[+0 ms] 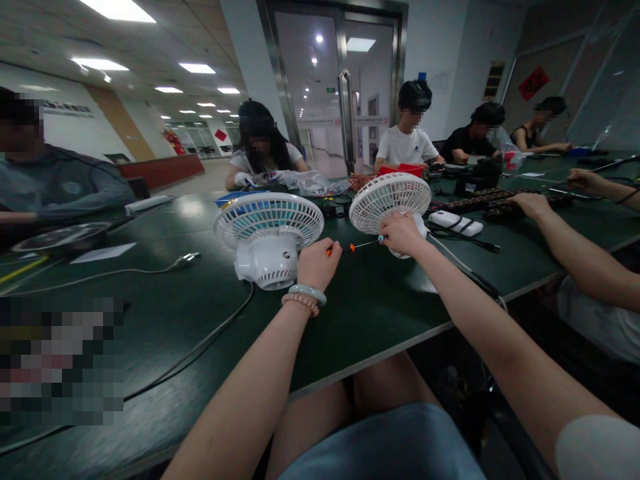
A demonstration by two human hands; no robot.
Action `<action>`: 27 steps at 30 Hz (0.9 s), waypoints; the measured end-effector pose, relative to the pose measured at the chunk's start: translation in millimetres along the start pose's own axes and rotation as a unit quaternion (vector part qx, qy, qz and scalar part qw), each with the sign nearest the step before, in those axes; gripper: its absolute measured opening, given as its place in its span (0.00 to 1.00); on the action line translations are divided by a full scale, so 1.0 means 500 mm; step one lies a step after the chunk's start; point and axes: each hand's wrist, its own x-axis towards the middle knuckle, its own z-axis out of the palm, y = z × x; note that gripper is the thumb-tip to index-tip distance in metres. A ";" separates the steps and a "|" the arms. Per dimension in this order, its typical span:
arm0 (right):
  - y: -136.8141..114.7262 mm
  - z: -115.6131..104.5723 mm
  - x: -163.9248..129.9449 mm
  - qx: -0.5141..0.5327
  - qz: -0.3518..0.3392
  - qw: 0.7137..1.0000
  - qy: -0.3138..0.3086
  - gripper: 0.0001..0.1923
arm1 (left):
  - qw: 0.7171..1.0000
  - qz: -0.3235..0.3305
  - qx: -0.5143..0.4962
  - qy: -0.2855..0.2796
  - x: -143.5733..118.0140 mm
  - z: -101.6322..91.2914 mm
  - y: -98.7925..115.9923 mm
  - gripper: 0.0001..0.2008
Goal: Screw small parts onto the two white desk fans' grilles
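Note:
My left hand (319, 263) is closed around the handle of a screwdriver (352, 248), orange and black with a thin metal shaft pointing right. At the shaft's tip my right hand (403, 233) pinches a small light-blue piece (381, 239), too small to make out. That hand is in front of a white fan (390, 197) with a round grille, partly hiding its body. A second white fan (270, 257), its grille tilted upward, rests on the table just left of my left hand.
The dark green table (345, 333) has its front edge close to my lap. A power cord (215, 330) trails left from the left fan. On the right lie a white power strip (456, 223) and a co-worker's hand (533, 203). Several people sit around the table.

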 end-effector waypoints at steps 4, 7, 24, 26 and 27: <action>-0.001 0.000 -0.001 0.000 0.001 1.000 -0.003 0.12 | 1.000 -0.011 -0.002 0.006 0.003 0.012 -0.008 0.20; 0.001 -0.002 0.000 0.001 0.005 1.000 -0.007 0.12 | 1.000 -0.005 -0.006 0.008 0.005 0.016 -0.010 0.20; 0.001 -0.004 0.000 0.004 0.005 1.000 -0.007 0.12 | 1.000 -0.002 -0.017 0.001 0.005 0.014 0.004 0.20; 0.000 -0.006 -0.001 0.002 0.004 1.000 -0.007 0.12 | 1.000 0.002 -0.015 0.003 0.006 0.015 0.004 0.20; -0.001 -0.006 -0.001 0.000 0.003 1.000 -0.007 0.12 | 1.000 0.005 -0.016 0.004 0.006 0.015 0.003 0.20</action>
